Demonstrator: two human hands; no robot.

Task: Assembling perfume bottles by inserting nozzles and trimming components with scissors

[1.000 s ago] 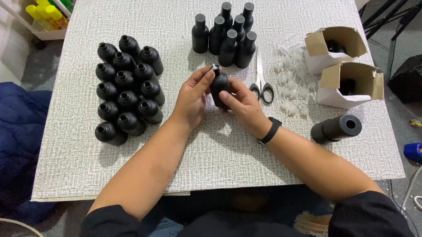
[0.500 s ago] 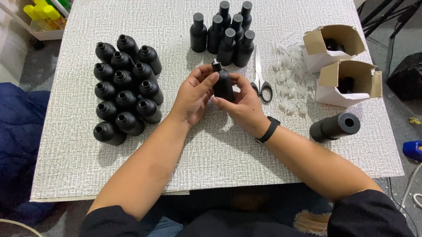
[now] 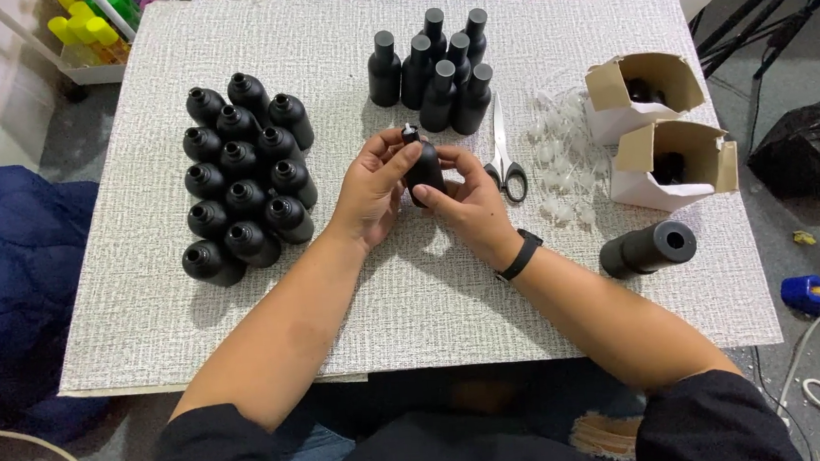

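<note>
In the head view, a black bottle [image 3: 423, 168] is held upright between both hands, just left of the scissors [image 3: 503, 151] lying on the table [image 3: 356, 293]. The left hand [image 3: 371, 191] is closed around its left side with fingertips at a small white fitting on the neck, while the right hand [image 3: 467, 195] is wrapped around its lower right side. The open bottles [image 3: 240, 176] are grouped well left of the scissors.
</note>
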